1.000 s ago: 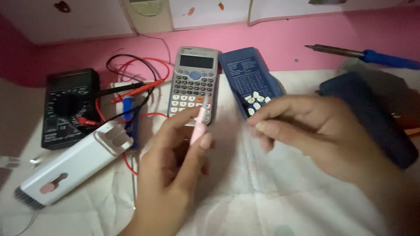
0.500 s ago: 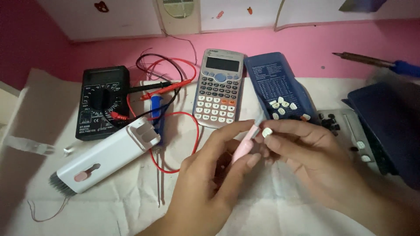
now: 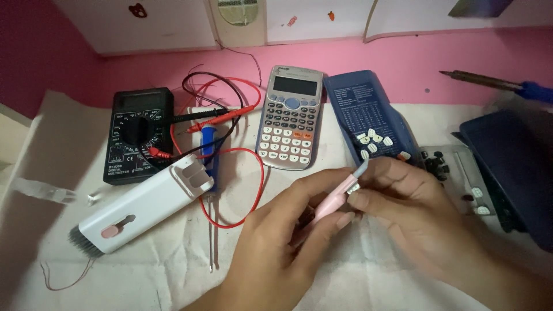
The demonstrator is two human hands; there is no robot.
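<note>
Labels: dark blue calculator cover [image 3: 368,118] with pale printed panel lies right of the grey scientific calculator [image 3: 291,118].
Tool: pink pen-shaped tool [image 3: 334,200] sits between both hands, front centre.
Left hand [image 3: 276,253]: fingers closed around its body.
Right hand [image 3: 412,210]: fingertips pinch its blue-grey tip.
Surface: white cloth [image 3: 144,265] over pink desk.

Soft, even indoor light falls across the desk, dimmer toward the lower corners and the right edge. Faint shadows lie under the left hand [image 3: 276,253] and right hand [image 3: 420,224], both slightly smeared by motion blur. The calculator [image 3: 290,118] and black meter [image 3: 137,133] are fairly sharp, with no harsh glare. The dark case [image 3: 512,167] at the right is soft and murky, and the colours carry a pink cast.
</note>
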